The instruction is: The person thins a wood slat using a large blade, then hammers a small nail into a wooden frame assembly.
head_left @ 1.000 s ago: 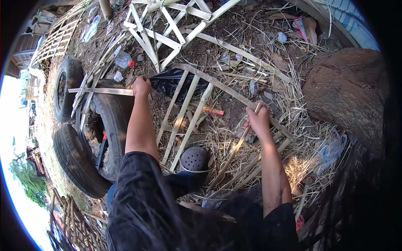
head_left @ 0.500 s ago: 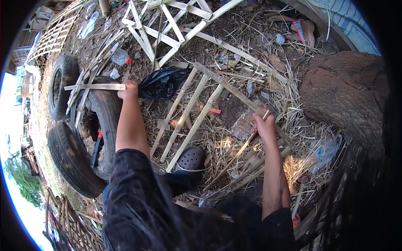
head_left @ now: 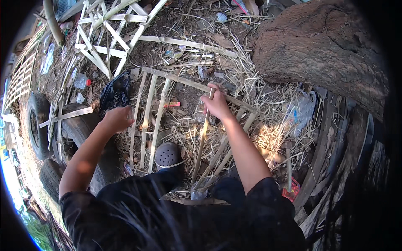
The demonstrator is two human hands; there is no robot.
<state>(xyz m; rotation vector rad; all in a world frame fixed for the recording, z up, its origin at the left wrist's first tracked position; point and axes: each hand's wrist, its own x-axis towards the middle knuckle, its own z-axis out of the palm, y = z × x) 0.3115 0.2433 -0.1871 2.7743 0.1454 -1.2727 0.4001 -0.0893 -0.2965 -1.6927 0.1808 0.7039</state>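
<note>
The right hand point(head_left: 217, 103) grips a bamboo slat point(head_left: 202, 138) near the crossbar point(head_left: 180, 79), apparently positioning it, which calls for steady alignment; the left hand point(head_left: 118, 119) is curled, contents indeterminable.

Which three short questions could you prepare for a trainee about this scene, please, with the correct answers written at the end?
1. Multiple choice: what does the right hand hold?
a) a hammer
b) a thin strip
c) a cup

2. True or false: in the picture, the grey perforated shoe is to the right of the bottle with a red cap.

3. Open: which dark, shiny thing lies on the ground just above the left hand in the picture?

Key: 1: b. 2: true. 3: a black plastic bag.
</note>
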